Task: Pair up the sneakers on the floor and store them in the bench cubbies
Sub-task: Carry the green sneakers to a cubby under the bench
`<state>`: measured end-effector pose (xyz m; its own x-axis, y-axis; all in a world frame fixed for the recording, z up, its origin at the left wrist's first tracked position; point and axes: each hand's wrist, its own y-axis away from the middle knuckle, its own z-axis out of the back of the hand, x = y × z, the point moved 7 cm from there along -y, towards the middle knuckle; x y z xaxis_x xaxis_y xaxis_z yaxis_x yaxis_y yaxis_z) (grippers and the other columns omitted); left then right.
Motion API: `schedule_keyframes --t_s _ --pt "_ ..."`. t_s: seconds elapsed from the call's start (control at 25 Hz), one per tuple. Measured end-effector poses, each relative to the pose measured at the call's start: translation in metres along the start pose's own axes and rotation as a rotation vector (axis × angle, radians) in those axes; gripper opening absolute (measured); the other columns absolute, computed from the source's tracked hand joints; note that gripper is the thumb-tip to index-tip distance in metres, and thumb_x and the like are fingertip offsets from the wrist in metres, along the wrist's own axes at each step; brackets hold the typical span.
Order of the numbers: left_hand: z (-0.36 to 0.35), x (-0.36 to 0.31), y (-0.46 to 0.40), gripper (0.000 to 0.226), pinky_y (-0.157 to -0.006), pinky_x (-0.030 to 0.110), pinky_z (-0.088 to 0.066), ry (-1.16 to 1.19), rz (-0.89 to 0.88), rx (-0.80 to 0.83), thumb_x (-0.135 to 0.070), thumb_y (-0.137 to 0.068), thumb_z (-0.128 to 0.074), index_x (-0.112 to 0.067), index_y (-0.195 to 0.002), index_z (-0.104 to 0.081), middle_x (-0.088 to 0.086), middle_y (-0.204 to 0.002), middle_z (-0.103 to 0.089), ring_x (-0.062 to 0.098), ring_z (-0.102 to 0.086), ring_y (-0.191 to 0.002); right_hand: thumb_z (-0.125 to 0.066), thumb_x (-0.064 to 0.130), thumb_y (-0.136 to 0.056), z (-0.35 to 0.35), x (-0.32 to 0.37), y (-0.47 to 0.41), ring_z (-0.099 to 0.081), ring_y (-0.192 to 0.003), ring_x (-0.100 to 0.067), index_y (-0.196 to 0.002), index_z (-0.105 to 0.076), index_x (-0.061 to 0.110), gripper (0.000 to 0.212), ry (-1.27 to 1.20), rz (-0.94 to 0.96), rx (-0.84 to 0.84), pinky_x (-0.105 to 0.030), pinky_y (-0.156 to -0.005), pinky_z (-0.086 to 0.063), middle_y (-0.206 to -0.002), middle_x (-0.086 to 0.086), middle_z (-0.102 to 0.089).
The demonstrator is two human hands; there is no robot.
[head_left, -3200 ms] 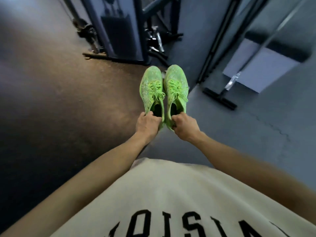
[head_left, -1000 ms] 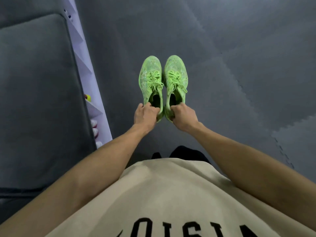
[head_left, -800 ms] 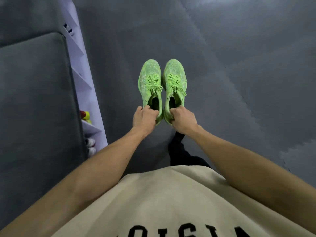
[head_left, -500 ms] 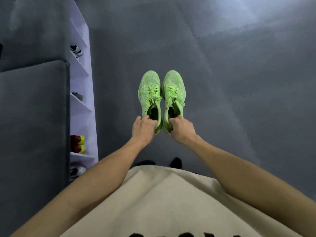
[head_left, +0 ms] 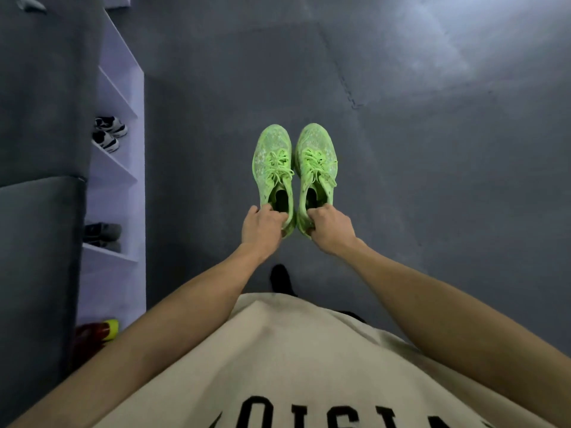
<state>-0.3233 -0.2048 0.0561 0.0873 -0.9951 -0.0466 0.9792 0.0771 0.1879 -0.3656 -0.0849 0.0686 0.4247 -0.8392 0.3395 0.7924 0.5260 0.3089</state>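
Two bright green sneakers hang side by side above the grey floor, toes pointing away from me. My left hand (head_left: pixel 262 226) grips the heel of the left green sneaker (head_left: pixel 272 168). My right hand (head_left: pixel 331 228) grips the heel of the right green sneaker (head_left: pixel 315 163). The white bench cubbies (head_left: pixel 123 168) run along the left under a dark grey cushion (head_left: pixel 37 257). One cubby holds black-and-white sneakers (head_left: pixel 108 133), another grey sneakers (head_left: pixel 102 233), and the nearest one a red-and-yellow pair (head_left: pixel 99 332).
Grey foam floor mats (head_left: pixel 432 149) spread ahead and to the right. My dark shoe (head_left: pixel 280 279) shows on the floor below the hands. My beige shirt fills the bottom of the view.
The view has swung from gym equipment to the bench, and the cubbies have slid toward me, showing more shelves. Both hands still hold the green pair in front.
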Motion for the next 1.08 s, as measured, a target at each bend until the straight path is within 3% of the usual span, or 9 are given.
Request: schedule_keyframes --t_s 0.2,0.36,0.56,0.72,0.88,1.08 --pt "0.044 0.037 -0.134 0.016 -0.086 0.032 -0.033 -0.008 0.0 0.006 -0.008 -0.085 -0.059 -0.024 -0.089 -0.06 0.001 -0.092 -0.065 0.02 -0.053 -0.102 -0.053 0.008 -0.083 0.067 -0.012 -0.129 -0.06 -0.086 -0.037 -0.073 -0.042 0.016 0.017 0.002 -0.003 -0.002 -0.034 -0.063 -0.04 -0.099 -0.014 -0.057" --pt "0.067 0.068 -0.236 0.016 -0.084 0.032 -0.032 -0.018 0.059 0.01 -0.008 -0.084 -0.059 -0.024 -0.084 -0.057 0.0 -0.091 -0.065 0.02 -0.053 -0.103 -0.052 0.01 -0.084 0.109 -0.021 -0.237 -0.059 -0.088 -0.037 -0.06 -0.028 0.022 0.036 0.046 0.051 0.036 -0.034 -0.064 -0.039 -0.1 -0.015 -0.056" --pt "0.089 0.125 -0.337 0.012 -0.081 0.032 -0.031 0.008 0.274 0.009 -0.014 -0.084 -0.065 -0.025 -0.087 -0.061 -0.002 -0.092 -0.067 0.019 -0.053 -0.102 -0.052 0.008 -0.085 0.148 -0.008 -0.379 -0.06 -0.089 -0.035 -0.074 -0.042 0.017 0.016 0.138 0.24 0.105 -0.034 -0.065 -0.04 -0.101 -0.013 -0.055" --pt "0.104 0.184 -0.377 0.013 -0.081 0.031 -0.03 0.06 0.527 0.011 -0.014 -0.083 -0.066 -0.025 -0.084 -0.059 -0.003 -0.091 -0.067 0.019 -0.052 -0.103 -0.054 0.011 -0.085 0.166 0.037 -0.471 -0.06 -0.091 -0.035 -0.088 -0.057 0.012 0.004 0.213 0.453 0.199 -0.037 -0.07 -0.046 -0.103 -0.013 -0.055" --pt "0.108 0.244 -0.389 0.012 -0.084 0.032 -0.03 0.132 0.737 -0.017 -0.012 -0.084 -0.059 -0.023 -0.088 -0.061 0.0 -0.094 -0.064 0.02 -0.051 -0.105 -0.053 0.012 -0.086 0.164 0.102 -0.533 -0.06 -0.09 -0.036 -0.084 -0.054 0.011 0.003 0.293 0.65 0.279 -0.037 -0.069 -0.044 -0.103 -0.014 -0.056" --pt "0.091 0.346 -0.383 0.003 -0.088 0.033 -0.032 0.213 0.998 -0.047 -0.022 -0.087 -0.061 -0.024 -0.088 -0.062 -0.001 -0.093 -0.066 0.02 -0.053 -0.104 -0.053 0.017 -0.088 0.129 0.208 -0.6 -0.06 -0.086 -0.036 -0.074 -0.044 0.014 0.017 0.336 0.868 0.386 -0.034 -0.065 -0.042 -0.098 -0.015 -0.057"
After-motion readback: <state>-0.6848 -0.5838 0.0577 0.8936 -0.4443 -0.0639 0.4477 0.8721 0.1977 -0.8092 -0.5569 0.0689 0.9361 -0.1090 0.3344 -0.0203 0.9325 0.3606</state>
